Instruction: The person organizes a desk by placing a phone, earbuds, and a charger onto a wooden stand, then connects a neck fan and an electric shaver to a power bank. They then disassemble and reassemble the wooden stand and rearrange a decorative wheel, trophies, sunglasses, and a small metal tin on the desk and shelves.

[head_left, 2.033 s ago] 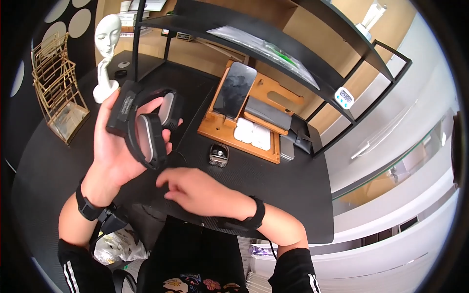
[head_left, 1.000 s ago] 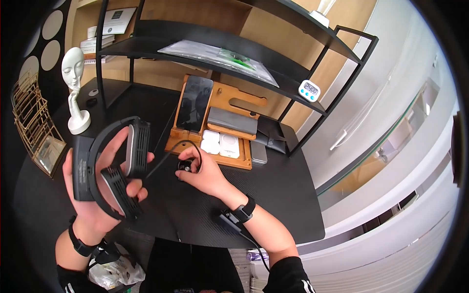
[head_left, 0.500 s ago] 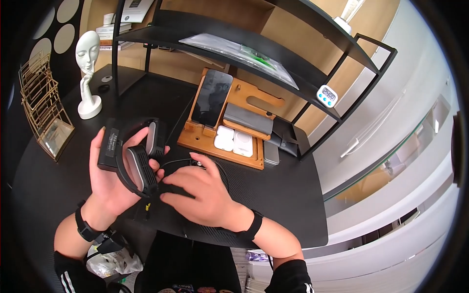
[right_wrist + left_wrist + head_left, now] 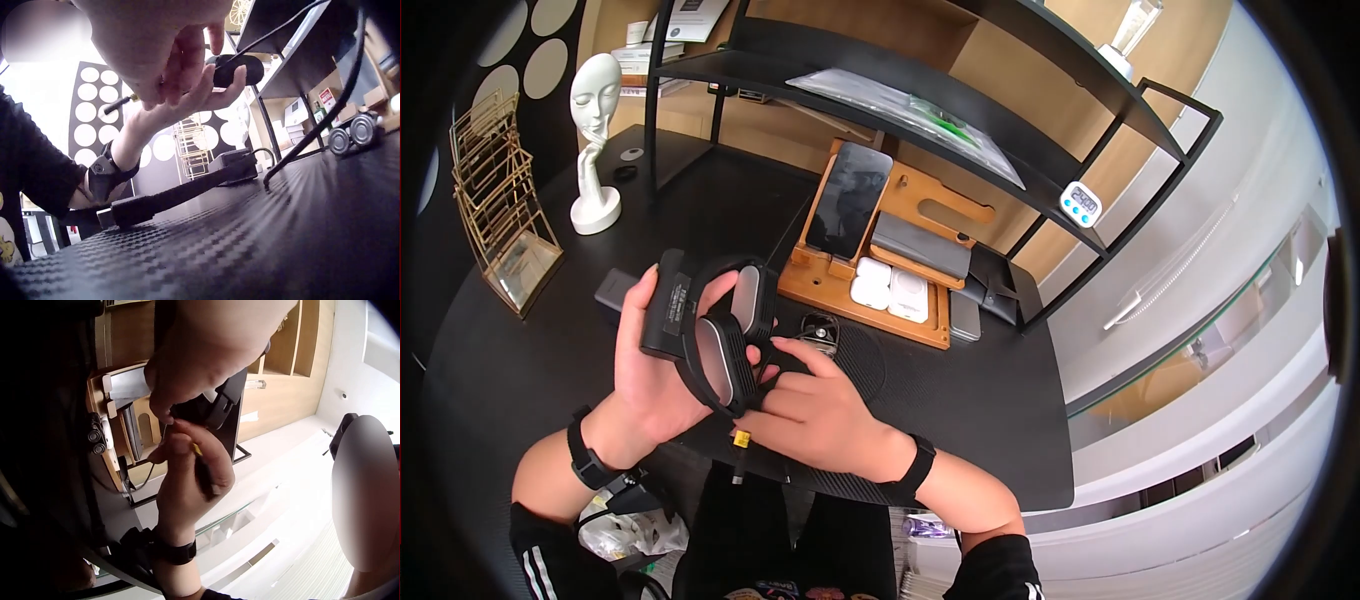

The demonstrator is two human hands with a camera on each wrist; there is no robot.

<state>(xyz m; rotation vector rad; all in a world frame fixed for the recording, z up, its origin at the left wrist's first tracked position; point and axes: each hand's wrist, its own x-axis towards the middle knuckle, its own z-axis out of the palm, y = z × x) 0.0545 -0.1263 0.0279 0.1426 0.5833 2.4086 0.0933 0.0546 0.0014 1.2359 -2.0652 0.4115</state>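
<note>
In the head view, my left hand holds a black strapped device with two grey-faced pads, fingers curled round it above the desk. My right hand is against its lower right side, pinching a thin black cable; a yellow-tagged plug end sticks out below the fingers. The left wrist view shows the yellow tag by the right hand, the two hands meeting. In the right wrist view, a dark pad lies beyond the fingertips. The exact grip on the cable is partly hidden.
A wooden organizer holds a phone, a grey case and white cases. Nearby lies a small object with round ends. White statue, wire rack and dark block stand left; a black shelf spans behind.
My right hand has gone from the small round-ended object back to the strapped device, and the yellow-tagged plug end now hangs by its fingers. My left hand still holds the device, shifted slightly right.
</note>
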